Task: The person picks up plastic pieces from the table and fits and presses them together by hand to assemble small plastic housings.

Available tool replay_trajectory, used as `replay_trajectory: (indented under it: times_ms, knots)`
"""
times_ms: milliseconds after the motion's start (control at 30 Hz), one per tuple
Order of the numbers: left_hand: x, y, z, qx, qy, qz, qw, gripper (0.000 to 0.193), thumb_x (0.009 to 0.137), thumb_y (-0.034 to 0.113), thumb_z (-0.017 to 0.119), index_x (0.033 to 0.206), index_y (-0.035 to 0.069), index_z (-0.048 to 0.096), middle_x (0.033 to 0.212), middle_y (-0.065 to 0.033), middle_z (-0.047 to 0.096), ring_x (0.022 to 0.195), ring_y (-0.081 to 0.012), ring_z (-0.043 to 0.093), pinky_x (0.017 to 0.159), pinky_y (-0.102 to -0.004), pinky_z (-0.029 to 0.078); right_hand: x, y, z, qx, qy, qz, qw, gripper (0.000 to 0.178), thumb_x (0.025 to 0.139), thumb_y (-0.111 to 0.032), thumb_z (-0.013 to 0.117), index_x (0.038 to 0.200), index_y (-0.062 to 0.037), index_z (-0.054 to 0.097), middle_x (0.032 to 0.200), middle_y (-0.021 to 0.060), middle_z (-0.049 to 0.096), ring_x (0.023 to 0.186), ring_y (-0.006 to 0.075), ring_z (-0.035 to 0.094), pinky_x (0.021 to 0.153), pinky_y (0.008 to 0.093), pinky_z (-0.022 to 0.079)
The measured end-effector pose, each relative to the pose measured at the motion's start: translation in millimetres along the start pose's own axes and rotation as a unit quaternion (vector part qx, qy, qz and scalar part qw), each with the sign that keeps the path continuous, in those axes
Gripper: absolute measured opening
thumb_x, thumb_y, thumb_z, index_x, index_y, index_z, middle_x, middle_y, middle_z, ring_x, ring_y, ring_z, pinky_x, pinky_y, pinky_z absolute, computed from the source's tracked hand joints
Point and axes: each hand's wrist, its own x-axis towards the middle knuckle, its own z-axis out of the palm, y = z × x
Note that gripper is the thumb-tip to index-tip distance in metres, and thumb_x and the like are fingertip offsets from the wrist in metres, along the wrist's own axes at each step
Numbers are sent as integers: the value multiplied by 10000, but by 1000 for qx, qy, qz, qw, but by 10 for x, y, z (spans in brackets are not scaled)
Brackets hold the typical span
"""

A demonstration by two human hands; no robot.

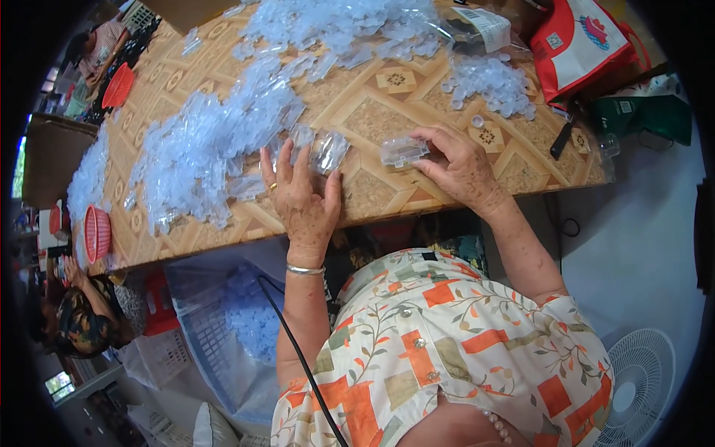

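Note:
Between the thumb and fingers of my right hand point(463, 165) is a clear plastic piece point(403, 152), boxy with notched edges, held just over the patterned table. My left hand point(302, 197) lies palm down with its fingers spread, the fingertips among clear plastic pieces point(330, 151) at the edge of a big heap. That heap of translucent pieces point(208, 141) spreads to the left and away from me. To the right of it, beyond my right hand, sits a smaller pile of round clear caps point(491, 83).
A black-handled tool point(561, 138) lies near the table's right edge, beside a red and white bag point(585, 48). Red baskets point(97, 233) stand at the left, where other people sit. Below the table is a blue crate point(216, 350); a white fan point(637, 387) stands lower right.

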Motion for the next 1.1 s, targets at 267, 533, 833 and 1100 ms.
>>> replay_trajectory:
  times_ms: [267,533,833,1100]
  knots:
    - [-16,-15,-2,10,0,-2,1000,529,777,177,807,1263,57,634,1407,-174,542,1429,-495,335,1154,-540,327,26,-30,52,-22,-38,-40,998,509,779,-94,773,1264,-48,625,1303,154,624,1212,351,586,1023,418,477]
    - [-14,-4,1,-5,4,-9,1000,527,785,191,803,1263,52,630,1414,-171,538,1429,-492,338,1152,-543,329,139,-82,231,-30,-86,-83,992,481,787,-125,768,1242,-47,636,1279,159,624,1202,353,583,1042,437,462]
    - [-37,-47,-33,-116,72,-31,990,547,950,247,659,1418,2,520,1486,-221,480,1465,-484,288,1183,-524,267,584,-375,398,33,-72,-168,983,447,798,-64,742,1229,-36,629,1257,154,628,1167,342,597,1012,411,486]
    - [-25,-55,-54,-68,25,-26,997,553,884,228,730,1360,-6,573,1458,-207,507,1442,-491,320,1174,-556,270,1127,-316,600,29,-117,-237,964,510,814,-227,774,1268,-52,622,1302,168,596,1230,348,564,1062,444,458]
